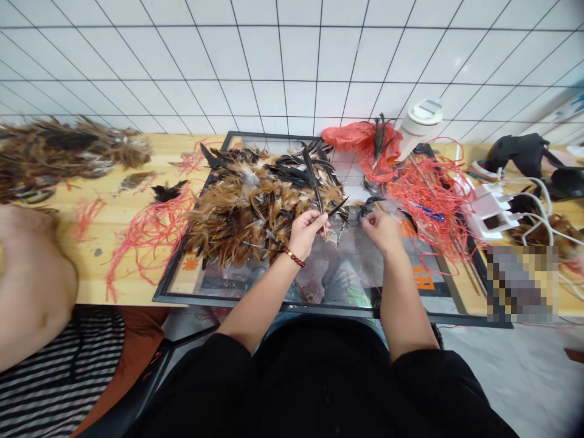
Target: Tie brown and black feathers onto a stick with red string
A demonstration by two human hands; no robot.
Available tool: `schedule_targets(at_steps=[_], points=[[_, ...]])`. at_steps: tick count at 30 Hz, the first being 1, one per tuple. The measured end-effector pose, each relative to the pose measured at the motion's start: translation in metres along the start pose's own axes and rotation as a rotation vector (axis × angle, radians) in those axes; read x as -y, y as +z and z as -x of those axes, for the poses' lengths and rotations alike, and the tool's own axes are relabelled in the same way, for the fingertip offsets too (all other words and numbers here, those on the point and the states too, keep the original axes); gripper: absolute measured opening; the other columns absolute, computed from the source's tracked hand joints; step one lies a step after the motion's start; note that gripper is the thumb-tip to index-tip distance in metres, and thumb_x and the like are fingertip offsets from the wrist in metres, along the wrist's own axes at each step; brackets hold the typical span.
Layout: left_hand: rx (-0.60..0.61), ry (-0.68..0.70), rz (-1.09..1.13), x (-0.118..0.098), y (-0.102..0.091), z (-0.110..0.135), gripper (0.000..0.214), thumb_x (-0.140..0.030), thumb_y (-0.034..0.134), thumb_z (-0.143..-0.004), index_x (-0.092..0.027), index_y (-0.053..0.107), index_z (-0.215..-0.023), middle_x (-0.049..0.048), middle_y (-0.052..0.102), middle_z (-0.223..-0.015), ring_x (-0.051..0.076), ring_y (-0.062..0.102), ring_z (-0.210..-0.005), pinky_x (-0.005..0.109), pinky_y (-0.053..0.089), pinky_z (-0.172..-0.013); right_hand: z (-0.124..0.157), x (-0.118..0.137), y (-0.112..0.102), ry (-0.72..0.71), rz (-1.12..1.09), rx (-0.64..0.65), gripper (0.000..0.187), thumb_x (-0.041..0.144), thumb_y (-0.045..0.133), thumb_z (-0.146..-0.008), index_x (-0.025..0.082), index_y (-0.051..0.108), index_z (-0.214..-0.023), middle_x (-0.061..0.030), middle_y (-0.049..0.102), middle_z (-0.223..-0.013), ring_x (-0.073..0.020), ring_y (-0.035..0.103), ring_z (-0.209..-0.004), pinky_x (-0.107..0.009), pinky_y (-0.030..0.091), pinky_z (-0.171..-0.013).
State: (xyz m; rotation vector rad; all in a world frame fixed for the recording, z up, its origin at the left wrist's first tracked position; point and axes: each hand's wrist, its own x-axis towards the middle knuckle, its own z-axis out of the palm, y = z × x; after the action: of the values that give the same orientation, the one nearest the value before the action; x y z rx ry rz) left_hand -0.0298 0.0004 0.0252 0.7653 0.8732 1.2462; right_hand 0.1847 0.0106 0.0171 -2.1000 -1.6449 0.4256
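Two long dark feathers (312, 176) spread out from the fingers of my left hand (306, 234), which is closed in a pinch on their quill ends. A bead bracelet (293, 257) circles that wrist. Just left of it lies a big heap of brown and black feathers (255, 210). My right hand (382, 231) is closed, its fingers curled together over the glass sheet (356, 267). Dark feathers (371, 204) lie right by its fingertips; whether anything is pinched there I cannot make out.
Pink plastic string (429, 188) lies tangled at the right, near a red bag (351, 139) and a white tumbler (420, 125). White chargers (490, 210) with cables sit farther right. At left are more string (146, 228), feathers (68, 149) and another person's arm (36, 280).
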Motion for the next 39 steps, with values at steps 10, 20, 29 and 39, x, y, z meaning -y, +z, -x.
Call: schedule_targets(at_steps=[10,20,29,39], points=[[0.037,-0.011,0.0,0.001,0.002,0.002,0.045,-0.047,0.086,-0.058,-0.015,0.058,-0.073,-0.0017,0.065,-0.061,0.006,0.057,-0.051,0.019,0.042,-0.048,-0.003,0.014,0.002,-0.089,-1.243,-0.102,0.053,0.032,0.081,-0.059,0.025,0.055,-0.104,0.0028,0.069,-0.078,-0.0153,0.069,-0.077,-0.03,0.054,-0.075],[0.076,-0.099,-0.03,0.004,0.004,0.004,0.042,-0.042,0.088,-0.058,-0.013,0.061,-0.071,0.0011,0.068,-0.064,0.01,0.065,-0.058,0.019,0.049,-0.055,0.032,0.06,0.026,-0.194,-1.272,0.174,0.053,0.037,0.083,-0.065,0.024,0.064,-0.112,-0.0027,0.074,-0.092,-0.0205,0.07,-0.096,-0.035,0.059,-0.079],[0.106,-0.222,0.012,0.003,0.003,0.003,0.035,-0.031,0.089,-0.06,-0.012,0.062,-0.072,0.004,0.07,-0.066,0.01,0.065,-0.057,0.016,0.044,-0.048,0.019,0.051,0.017,-0.317,-1.174,-0.24,0.084,0.048,0.076,-0.072,0.037,0.035,-0.144,-0.0071,0.043,-0.15,-0.0207,0.061,-0.117,-0.04,0.051,-0.098],[0.133,-0.17,-0.01,0.005,0.005,0.005,0.037,-0.033,0.09,-0.056,-0.011,0.066,-0.074,0.0018,0.066,-0.064,0.012,0.066,-0.056,0.018,0.043,-0.046,0.021,0.048,0.028,-0.125,-1.245,0.035,0.032,0.045,0.077,-0.071,0.02,0.07,-0.091,0.0001,0.067,-0.081,-0.0103,0.056,-0.07,-0.025,0.048,-0.069]])
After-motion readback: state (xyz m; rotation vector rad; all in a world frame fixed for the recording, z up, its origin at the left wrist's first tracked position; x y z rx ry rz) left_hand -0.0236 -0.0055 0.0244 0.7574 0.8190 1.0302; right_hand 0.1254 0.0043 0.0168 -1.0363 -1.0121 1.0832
